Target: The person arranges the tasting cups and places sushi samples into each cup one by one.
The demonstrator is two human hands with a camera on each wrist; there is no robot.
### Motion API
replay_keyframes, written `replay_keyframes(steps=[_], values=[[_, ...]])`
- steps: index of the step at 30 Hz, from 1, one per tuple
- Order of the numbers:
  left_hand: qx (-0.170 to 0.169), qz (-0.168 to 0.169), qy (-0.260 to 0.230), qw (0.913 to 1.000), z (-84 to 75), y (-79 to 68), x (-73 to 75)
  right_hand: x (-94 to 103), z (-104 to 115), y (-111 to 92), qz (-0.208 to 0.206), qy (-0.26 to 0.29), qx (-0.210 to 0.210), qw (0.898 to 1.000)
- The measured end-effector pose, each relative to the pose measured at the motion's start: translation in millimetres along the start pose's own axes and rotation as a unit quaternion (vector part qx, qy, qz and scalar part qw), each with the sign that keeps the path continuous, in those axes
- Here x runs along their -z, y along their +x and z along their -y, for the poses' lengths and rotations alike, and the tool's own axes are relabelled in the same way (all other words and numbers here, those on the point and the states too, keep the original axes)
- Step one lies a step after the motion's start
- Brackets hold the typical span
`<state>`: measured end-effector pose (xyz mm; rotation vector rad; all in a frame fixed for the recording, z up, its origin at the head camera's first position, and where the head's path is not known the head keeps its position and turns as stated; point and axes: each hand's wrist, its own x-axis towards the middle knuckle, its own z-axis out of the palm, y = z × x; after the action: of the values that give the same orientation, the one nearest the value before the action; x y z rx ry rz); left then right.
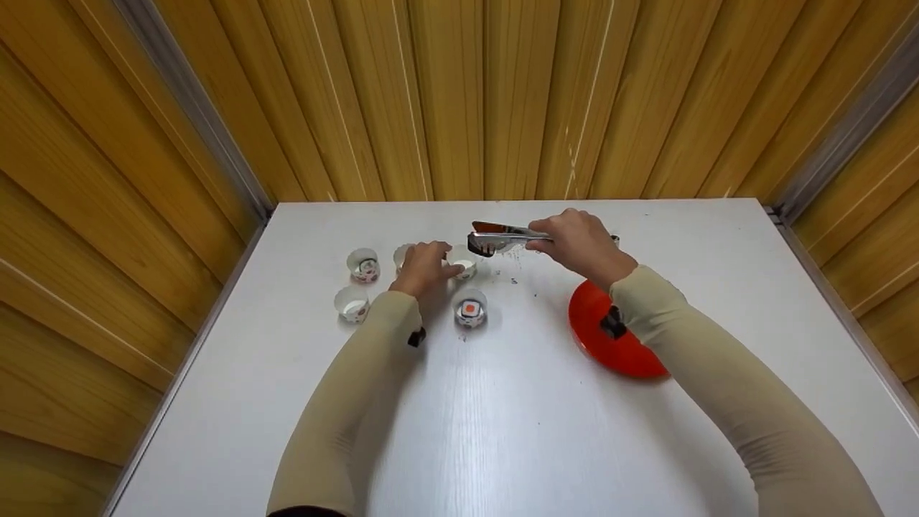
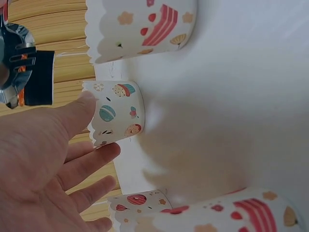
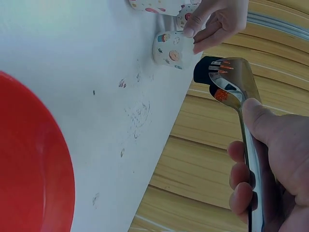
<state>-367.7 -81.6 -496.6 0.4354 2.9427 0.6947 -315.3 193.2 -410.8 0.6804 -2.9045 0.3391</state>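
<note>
My left hand (image 1: 425, 269) pinches the scalloped rim of a printed paper cup (image 2: 116, 113) between thumb and fingers; the cup stands upright on the table. In my right hand (image 1: 581, 244) are metal tongs (image 1: 511, 235), gripped along the handles and held above the table right of that cup. Between the tongs' heads is a dark piece with orange on it (image 3: 203, 71), resembling a sushi roll. Nearer me, another paper cup (image 1: 470, 319) contains a white piece with an orange centre (image 1: 470, 308).
More paper cups stand left of my left hand, including one at the back (image 1: 363, 266) and one nearer (image 1: 352, 305); another is partly hidden by the hand. A red round dish (image 1: 610, 345) sits under my right forearm. Dark crumbs mark the white table (image 1: 459, 431). Wood-patterned walls (image 1: 445, 100) enclose it.
</note>
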Motion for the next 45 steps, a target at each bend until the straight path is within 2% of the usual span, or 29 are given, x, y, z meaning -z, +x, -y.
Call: replay_keyframes(steps=[13, 22, 36, 45], values=[[0.010, -0.011, -0.011, 0.9998, 2.9, -1.1, 0.1, -10.2, 13, 18, 0.009, -0.002, 0.003, 1.000], [0.004, -0.015, 0.000, 0.9999, 3.3, -2.3, -0.4, -15.2, 15, 21, 0.014, 0.006, -0.002, 1.000], [0.003, -0.013, -0.013, 0.9998, 2.4, -4.4, 0.2, -19.8, 18, 22, 0.026, 0.004, -0.003, 1.000], [-0.013, -0.020, -0.009, 0.9997, 4.6, -4.8, -3.0, -25.2, 16, 18, -0.004, -0.001, 0.030, 1.000]])
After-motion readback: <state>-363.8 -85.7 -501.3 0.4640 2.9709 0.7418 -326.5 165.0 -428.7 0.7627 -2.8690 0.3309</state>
